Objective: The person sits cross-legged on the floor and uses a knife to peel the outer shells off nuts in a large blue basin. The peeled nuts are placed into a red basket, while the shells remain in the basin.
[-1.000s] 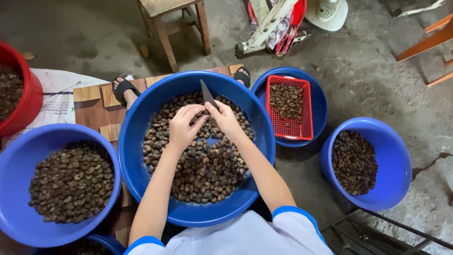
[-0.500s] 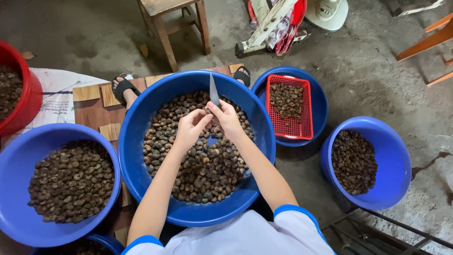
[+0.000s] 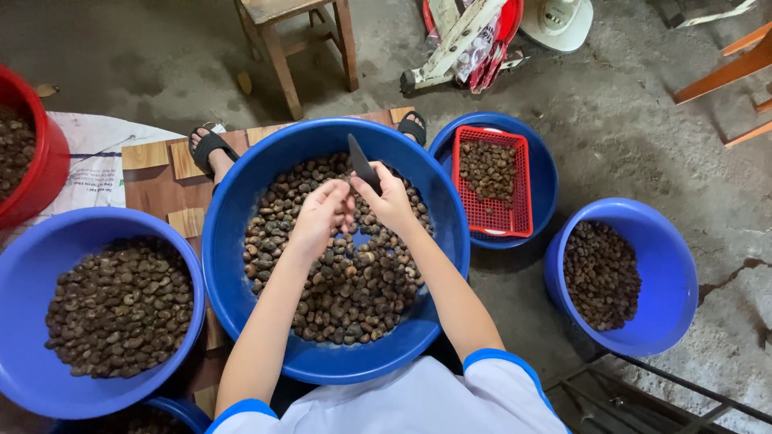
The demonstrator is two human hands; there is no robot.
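A big blue basin [image 3: 241,193] full of dark brown nuts [image 3: 346,281] sits in front of me. Both hands hover over its middle. My right hand [image 3: 392,199] grips a small knife [image 3: 363,164] with its dark blade pointing up and away. My left hand [image 3: 322,217] is closed right beside it, fingertips pinched on a nut that is mostly hidden between the two hands.
Another blue basin [image 3: 24,321] of nuts stands at left, a red tub [image 3: 48,169] at far left. At right are a red basket [image 3: 492,183] inside a blue basin and a further blue basin [image 3: 667,273] of nuts. Wooden stool [image 3: 297,32] and sandalled feet [image 3: 211,145] lie beyond.
The hands have drawn closer together over the basin and the knife blade has tilted slightly; the left hand's fingers have closed toward the blade.
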